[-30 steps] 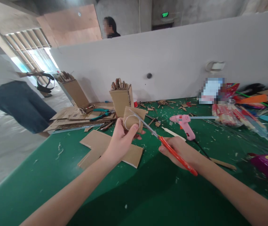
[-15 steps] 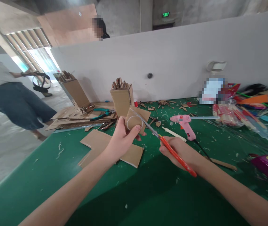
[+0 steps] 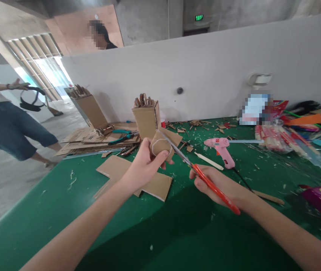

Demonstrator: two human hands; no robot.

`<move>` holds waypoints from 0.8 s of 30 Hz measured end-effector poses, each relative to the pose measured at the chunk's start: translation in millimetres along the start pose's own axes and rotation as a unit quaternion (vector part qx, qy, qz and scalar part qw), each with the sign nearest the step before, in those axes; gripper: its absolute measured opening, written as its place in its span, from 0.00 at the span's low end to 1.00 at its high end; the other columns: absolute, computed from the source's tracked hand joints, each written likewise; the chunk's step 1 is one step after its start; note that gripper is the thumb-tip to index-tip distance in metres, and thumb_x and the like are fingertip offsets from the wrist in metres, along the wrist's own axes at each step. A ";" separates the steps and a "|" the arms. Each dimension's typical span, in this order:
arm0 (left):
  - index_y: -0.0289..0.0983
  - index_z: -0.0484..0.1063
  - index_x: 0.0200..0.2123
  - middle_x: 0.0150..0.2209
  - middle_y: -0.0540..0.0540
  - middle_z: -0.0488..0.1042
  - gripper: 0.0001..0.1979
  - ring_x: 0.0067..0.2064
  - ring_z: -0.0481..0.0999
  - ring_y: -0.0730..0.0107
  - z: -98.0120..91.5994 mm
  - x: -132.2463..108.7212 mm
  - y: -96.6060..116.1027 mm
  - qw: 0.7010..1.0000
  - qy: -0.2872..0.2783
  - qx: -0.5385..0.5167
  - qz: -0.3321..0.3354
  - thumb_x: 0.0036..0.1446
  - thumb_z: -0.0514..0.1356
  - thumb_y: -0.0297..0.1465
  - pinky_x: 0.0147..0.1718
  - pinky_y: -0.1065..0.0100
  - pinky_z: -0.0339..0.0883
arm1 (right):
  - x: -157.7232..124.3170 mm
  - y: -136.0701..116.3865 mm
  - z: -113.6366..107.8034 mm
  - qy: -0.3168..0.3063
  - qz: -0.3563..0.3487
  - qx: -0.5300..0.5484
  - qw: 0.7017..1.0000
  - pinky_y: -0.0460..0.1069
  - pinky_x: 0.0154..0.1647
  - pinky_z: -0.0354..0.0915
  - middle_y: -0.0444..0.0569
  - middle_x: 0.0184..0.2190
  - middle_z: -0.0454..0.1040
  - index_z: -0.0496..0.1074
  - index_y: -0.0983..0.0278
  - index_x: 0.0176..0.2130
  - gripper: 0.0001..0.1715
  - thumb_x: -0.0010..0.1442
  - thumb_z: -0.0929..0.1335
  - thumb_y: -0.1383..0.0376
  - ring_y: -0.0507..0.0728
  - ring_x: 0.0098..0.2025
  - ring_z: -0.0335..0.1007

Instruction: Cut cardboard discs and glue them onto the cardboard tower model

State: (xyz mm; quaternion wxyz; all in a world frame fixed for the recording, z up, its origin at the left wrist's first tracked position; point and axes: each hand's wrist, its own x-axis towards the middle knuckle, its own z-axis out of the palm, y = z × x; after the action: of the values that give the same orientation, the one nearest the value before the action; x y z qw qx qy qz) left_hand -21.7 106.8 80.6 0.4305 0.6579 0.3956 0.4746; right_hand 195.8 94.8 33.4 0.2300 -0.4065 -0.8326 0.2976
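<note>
My left hand (image 3: 143,165) pinches a small cardboard piece (image 3: 162,145) with a white circle drawn on it, held up above the green table (image 3: 177,233). My right hand (image 3: 214,182) grips red-handled scissors (image 3: 202,177). Their metal blades reach up and left across the top edge of the cardboard piece. A larger L-shaped cardboard sheet (image 3: 121,173) lies flat on the table just under my left hand.
A pink glue gun (image 3: 222,148) lies right of the scissors, with a cardboard box (image 3: 146,118) of scraps behind. Pliers (image 3: 122,136) rest on stacked cardboard at left. Packets and coloured sticks (image 3: 284,137) crowd the right. A person (image 3: 8,120) walks at far left.
The cardboard piece has tilted a little in my left hand while the scissor blades stay on its edge. The person at left has stepped further left.
</note>
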 end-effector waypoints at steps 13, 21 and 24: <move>0.39 0.56 0.34 0.26 0.50 0.72 0.11 0.26 0.72 0.74 -6.3 2.8 3.7 0.999 -0.033 0.014 -0.001 0.58 0.58 0.34 0.25 0.70 0.65 | 2.1 2.4 8.1 0.051 0.000 -0.033 0.998 0.48 0.22 0.48 0.41 0.20 0.54 0.51 0.61 0.21 0.25 0.63 0.59 0.51 0.50 0.21 0.49; 0.38 0.61 0.36 0.28 0.48 0.74 0.09 0.27 0.72 0.71 -17.3 2.1 1.2 0.996 -0.070 0.054 -0.002 0.57 0.58 0.35 0.26 0.69 0.65 | -1.5 -8.2 -4.1 -0.010 -0.042 0.033 0.999 0.49 0.25 0.58 0.47 0.27 0.63 0.61 0.63 0.27 0.30 0.61 0.54 0.42 0.52 0.25 0.57; 0.38 0.62 0.36 0.28 0.47 0.74 0.09 0.29 0.74 0.70 -18.8 1.1 4.2 0.995 -0.082 0.063 -0.011 0.57 0.59 0.35 0.27 0.69 0.66 | -1.8 -10.8 -5.6 -0.006 -0.053 0.027 0.998 0.49 0.25 0.58 0.47 0.27 0.63 0.62 0.63 0.29 0.31 0.61 0.53 0.41 0.52 0.25 0.57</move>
State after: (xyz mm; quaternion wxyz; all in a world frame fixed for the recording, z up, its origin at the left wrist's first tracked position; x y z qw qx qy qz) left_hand -39.1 110.1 88.2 0.4242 0.7159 0.3958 0.3884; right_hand 194.5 89.7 44.5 0.2512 -0.3537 -0.8461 0.3097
